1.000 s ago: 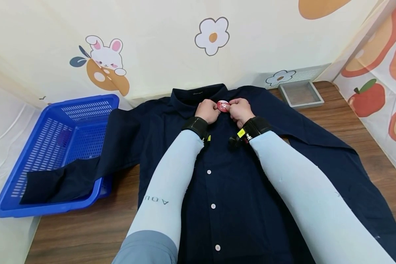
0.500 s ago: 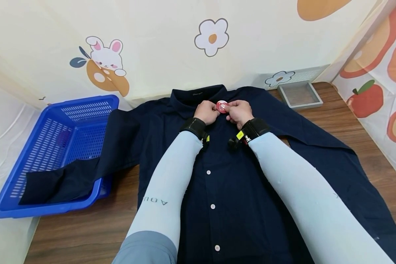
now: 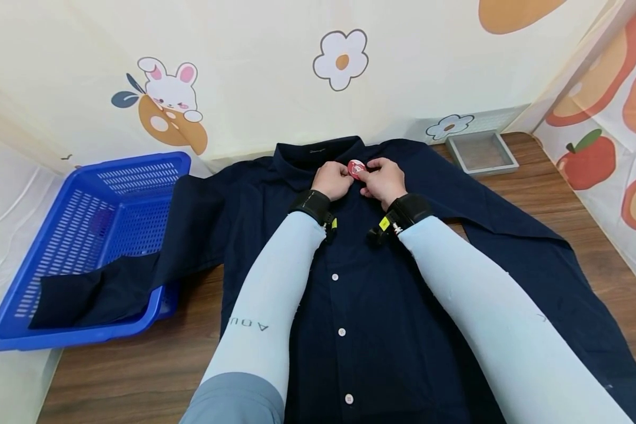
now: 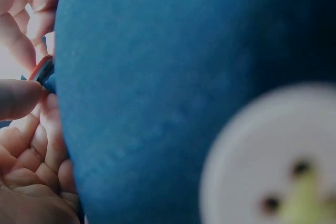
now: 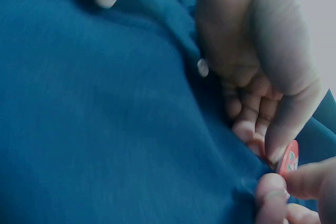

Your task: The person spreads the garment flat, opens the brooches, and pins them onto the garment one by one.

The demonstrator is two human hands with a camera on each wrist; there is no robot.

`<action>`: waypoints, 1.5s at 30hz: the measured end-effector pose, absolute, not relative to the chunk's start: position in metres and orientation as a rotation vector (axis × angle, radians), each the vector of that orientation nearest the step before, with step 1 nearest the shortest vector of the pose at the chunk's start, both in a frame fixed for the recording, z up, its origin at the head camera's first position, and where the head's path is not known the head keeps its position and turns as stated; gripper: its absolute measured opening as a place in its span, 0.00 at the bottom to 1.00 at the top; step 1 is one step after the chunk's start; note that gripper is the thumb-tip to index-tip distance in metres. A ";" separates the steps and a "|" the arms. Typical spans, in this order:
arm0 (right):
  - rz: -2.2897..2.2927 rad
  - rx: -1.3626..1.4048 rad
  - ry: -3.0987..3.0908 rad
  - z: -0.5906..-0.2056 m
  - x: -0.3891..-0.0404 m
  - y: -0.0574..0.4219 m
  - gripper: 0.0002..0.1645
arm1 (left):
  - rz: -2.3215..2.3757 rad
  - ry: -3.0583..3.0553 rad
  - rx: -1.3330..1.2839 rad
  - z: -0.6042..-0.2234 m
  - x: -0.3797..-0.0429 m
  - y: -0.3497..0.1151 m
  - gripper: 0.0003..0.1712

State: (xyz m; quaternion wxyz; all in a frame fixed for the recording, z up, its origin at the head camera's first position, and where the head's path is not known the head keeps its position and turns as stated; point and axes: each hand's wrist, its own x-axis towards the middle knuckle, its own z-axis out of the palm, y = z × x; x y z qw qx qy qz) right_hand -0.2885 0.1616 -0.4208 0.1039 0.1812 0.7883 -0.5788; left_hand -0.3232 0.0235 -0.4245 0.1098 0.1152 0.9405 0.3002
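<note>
A round red-and-white pin badge stands at the upper front of a dark navy button-up shirt, just below its collar. My left hand pinches the badge's left edge. On the other side my right hand holds it with the thumb at the lower right edge, and its index finger is raised a little off the face. Seen edge-on, the badge sits between the fingertips of both hands in the right wrist view. Blue cloth touches the back of the badge in the left wrist view. Any pin is hidden.
A blue plastic basket stands at the left, with one shirt sleeve lying over its rim. A small grey tray sits at the back right of the wooden table. A patterned cloth wall rises behind.
The right index finger has lifted from the badge, while the thumb stays on it. The badge has tilted slightly. The left hand and the shirt are nearly still.
</note>
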 end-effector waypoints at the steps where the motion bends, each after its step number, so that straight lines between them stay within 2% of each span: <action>1: -1.666 0.492 2.366 -0.420 -0.288 0.162 0.22 | 0.876 2.769 0.334 -0.425 -0.323 0.023 0.17; 5: -1.470 0.340 2.532 -0.419 -0.287 0.166 0.18 | 0.900 2.775 0.323 -0.419 -0.318 0.021 0.12; 10: -1.347 0.289 2.627 -0.416 -0.286 0.171 0.16 | 0.894 2.796 0.304 -0.412 -0.312 0.018 0.14; 13: -1.278 0.263 2.666 -0.414 -0.286 0.173 0.20 | 0.867 2.792 0.277 -0.409 -0.310 0.016 0.14; 20: -1.048 0.093 2.773 -0.415 -0.290 0.171 0.39 | 0.795 2.752 0.294 -0.413 -0.313 0.014 0.13; 22: -1.001 0.064 2.787 -0.415 -0.291 0.168 0.42 | 0.795 2.749 0.290 -0.415 -0.313 0.014 0.14; 33: -0.983 0.156 2.778 -0.419 -0.294 0.165 0.37 | 0.868 2.713 0.247 -0.417 -0.309 0.014 0.13; 45: -1.169 0.029 2.663 -0.415 -0.294 0.173 0.33 | 0.858 2.727 0.288 -0.410 -0.306 0.012 0.15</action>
